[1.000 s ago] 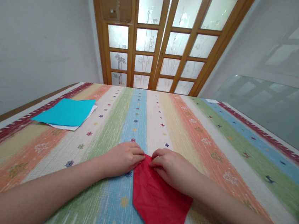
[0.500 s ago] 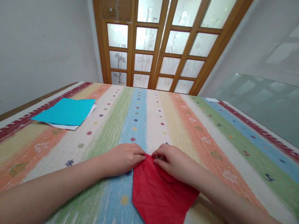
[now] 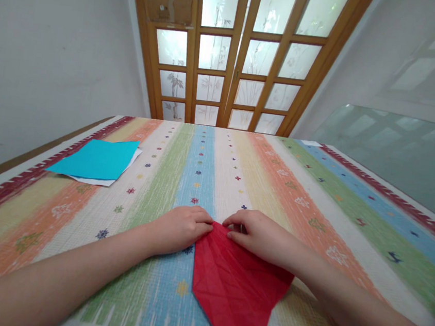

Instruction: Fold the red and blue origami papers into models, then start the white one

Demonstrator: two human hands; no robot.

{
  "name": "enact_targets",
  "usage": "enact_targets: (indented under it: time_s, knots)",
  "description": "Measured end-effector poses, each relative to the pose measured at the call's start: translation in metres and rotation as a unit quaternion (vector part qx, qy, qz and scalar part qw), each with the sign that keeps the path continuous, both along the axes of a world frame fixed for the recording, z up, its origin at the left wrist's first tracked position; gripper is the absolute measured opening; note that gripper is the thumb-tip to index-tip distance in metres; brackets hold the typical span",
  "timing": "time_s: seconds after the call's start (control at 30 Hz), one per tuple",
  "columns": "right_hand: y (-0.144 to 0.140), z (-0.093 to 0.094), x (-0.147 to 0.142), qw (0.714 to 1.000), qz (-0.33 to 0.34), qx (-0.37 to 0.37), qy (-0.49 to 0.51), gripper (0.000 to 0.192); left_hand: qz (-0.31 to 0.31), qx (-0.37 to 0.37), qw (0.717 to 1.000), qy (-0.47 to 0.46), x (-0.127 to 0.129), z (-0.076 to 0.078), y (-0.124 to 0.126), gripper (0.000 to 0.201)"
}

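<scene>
Both hands are pressing the red paper sheet (image 3: 234, 284) at its far tip; left hand (image 3: 179, 228) fingers flattened, right hand (image 3: 259, 234) fingers pinching the tip; keeping edges aligned seems wise before creasing against the desk (image 3: 314, 204).

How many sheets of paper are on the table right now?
3 visible: the red sheet under both hands at the near edge, and the blue sheet lying on a white sheet at the far left. More may be hidden beneath that stack.

The right hand (image 3: 260, 235) slid a bit further onto the red paper (image 3: 233, 286) and pinched at its top corner. That right edge of the paper lifted and spread out wider, while the view tipped down slightly.
</scene>
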State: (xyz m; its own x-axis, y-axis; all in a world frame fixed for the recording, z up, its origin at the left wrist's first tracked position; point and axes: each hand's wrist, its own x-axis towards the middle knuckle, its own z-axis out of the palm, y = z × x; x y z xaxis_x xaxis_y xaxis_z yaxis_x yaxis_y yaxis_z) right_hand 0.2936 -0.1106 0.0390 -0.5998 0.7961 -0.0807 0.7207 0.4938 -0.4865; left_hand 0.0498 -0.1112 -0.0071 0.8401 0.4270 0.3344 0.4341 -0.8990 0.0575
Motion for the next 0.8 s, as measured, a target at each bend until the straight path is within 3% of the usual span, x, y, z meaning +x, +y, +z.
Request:
enact_targets:
  time_s: [0.23,0.5,0.6,0.73,0.8]
  knots:
    - [-0.003,0.006,-0.002,0.999,0.027,0.022,-0.028,0.029,-0.001,-0.005,1.000,-0.006,0.000,0.000,0.000,0.023]
    - [-0.003,0.000,-0.002,0.995,0.019,0.068,-0.068,0.025,-0.013,-0.010,1.000,0.015,-0.001,0.002,0.000,0.022]
    - [-0.006,0.009,-0.001,0.993,0.040,0.084,-0.070,0.030,-0.013,-0.007,1.000,0.015,-0.001,0.002,0.001,0.022]
    - [-0.018,0.029,0.009,0.984,0.150,0.055,-0.074,0.046,-0.007,-0.004,1.000,0.013,0.001,0.005,-0.002,0.023]
    - [-0.025,0.036,0.015,0.983,0.147,0.068,-0.081,0.051,0.004,-0.001,1.000,0.013,0.004,0.008,-0.006,0.023]
